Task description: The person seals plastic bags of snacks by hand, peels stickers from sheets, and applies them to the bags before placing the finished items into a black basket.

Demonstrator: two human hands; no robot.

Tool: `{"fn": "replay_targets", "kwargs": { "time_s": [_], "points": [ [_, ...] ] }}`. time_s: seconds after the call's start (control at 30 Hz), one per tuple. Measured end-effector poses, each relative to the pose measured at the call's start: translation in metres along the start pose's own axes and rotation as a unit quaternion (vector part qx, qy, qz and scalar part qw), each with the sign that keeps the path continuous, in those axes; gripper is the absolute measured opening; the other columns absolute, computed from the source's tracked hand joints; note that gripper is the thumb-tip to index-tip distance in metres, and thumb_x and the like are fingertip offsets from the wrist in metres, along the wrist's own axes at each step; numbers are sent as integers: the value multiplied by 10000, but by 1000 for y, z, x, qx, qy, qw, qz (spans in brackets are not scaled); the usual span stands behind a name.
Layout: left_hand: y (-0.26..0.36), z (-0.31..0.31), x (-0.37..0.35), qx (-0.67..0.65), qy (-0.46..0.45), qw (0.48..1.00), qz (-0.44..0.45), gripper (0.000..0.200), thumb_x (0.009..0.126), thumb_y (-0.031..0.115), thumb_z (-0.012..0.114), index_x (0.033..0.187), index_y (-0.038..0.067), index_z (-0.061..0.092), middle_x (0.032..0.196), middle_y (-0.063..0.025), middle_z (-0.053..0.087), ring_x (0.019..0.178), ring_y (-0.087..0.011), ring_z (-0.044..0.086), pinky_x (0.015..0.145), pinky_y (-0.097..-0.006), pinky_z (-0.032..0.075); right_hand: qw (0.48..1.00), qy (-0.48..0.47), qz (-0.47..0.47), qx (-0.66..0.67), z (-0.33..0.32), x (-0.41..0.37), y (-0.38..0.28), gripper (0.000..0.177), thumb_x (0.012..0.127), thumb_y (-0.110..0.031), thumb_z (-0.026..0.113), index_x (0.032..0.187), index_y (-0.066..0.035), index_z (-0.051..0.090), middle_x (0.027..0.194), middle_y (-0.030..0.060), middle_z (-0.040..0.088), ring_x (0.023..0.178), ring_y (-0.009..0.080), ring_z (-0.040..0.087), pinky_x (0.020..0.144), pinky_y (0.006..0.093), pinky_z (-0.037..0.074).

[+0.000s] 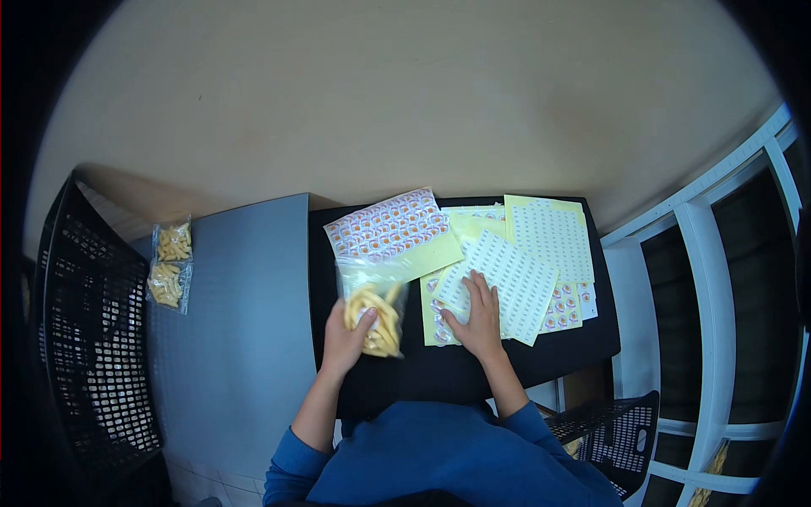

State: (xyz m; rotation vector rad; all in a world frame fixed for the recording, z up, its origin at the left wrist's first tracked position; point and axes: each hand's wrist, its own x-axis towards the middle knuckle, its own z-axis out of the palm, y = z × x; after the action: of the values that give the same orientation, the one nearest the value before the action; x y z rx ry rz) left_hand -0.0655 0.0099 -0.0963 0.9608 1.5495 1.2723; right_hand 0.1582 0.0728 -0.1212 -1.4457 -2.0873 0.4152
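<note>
My left hand (342, 340) is closed on a clear plastic bag (384, 319) of pale yellow, stick-shaped pieces, its thumb across the front. The bag hangs over the near edge of a sheet of round stickers (387, 223), covering its lower left corner. My right hand (480, 323) lies with fingers apart on a white sheet of small printed labels (515, 279). Beneath that sheet, more round stickers (561, 314) show on yellowish backing. Another label sheet (551, 238) lies at the back right. Print on the labels is too small to read.
The sheets lie on a black-covered table (372, 384). A grey table (232, 338) adjoins it on the left, with two filled bags (174, 242) at its far left edge. Black crates stand at left (101, 338) and lower right (621, 439). White shelving (710, 279) rises at right.
</note>
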Motion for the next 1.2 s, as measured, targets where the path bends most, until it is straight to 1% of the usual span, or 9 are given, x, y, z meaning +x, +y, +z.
{"fn": "replay_targets", "kwargs": {
  "time_s": [0.2,0.33,0.57,0.63,0.77,0.83,0.87,0.93,1.2],
  "points": [
    [4,2,-14,258,-228,935,-81,674,741,368,666,1194,-13,343,1048,-219,553,991,-289,557,849,-347,432,1000,21,-10,-8,5,-5,-3,350,714,-189,667,1008,-37,552,1157,139,499,1153,315,423,979,481,274],
    [-2,-3,-12,194,-269,938,-98,690,762,345,648,1217,-37,295,1177,-242,456,1106,-301,473,906,-345,390,994,85,-43,53,-1,-9,1,144,728,-100,641,851,-27,619,937,123,603,923,286,573,857,420,415],
    [9,4,-27,155,-253,955,-28,722,808,214,553,1291,-75,102,1198,-296,379,1135,-351,411,966,-367,328,965,255,-20,60,-39,-22,3,33,754,22,581,786,28,577,802,136,605,733,266,593,661,325,467],
    [13,8,-31,319,-176,931,7,703,788,138,522,1299,-70,87,1228,-291,318,1134,-387,362,986,-403,293,953,299,-7,47,-53,-29,3,49,755,39,570,803,29,568,814,146,601,736,273,592,665,332,470],
    [35,22,-38,397,-88,886,223,690,795,166,542,1301,-67,135,1257,-265,287,1165,-372,303,1001,-422,257,922,385,-42,19,-72,-46,-15,77,764,75,527,828,35,541,839,161,590,755,292,586,673,348,479],
    [43,37,-43,288,-124,929,198,642,840,239,512,1305,-46,171,1297,-231,277,1194,-348,299,996,-415,268,927,328,-179,5,-72,-57,-28,102,744,63,543,830,9,547,860,151,594,787,275,596,709,353,494],
    [42,44,-43,32,-183,980,72,603,859,245,498,1306,-17,189,1304,-215,283,1196,-321,315,975,-406,302,930,279,-240,7,-70,-61,-36,141,709,44,579,834,-19,562,877,124,601,799,263,600,721,359,498],
    [36,52,-43,-297,-235,921,-94,467,912,251,425,1293,42,253,1309,-147,329,1177,-212,372,931,-356,365,937,187,-290,57,-63,-70,-56,196,667,11,620,854,-45,599,882,77,606,811,234,601,735,349,496],
    [23,59,-55,-221,-223,949,-33,341,857,23,476,1192,6,413,1068,-81,556,964,-117,529,828,-252,418,962,104,-193,160,-60,-89,-76,233,666,-58,672,893,-44,620,887,90,585,776,240,589,670,329,481]
  ]
}}
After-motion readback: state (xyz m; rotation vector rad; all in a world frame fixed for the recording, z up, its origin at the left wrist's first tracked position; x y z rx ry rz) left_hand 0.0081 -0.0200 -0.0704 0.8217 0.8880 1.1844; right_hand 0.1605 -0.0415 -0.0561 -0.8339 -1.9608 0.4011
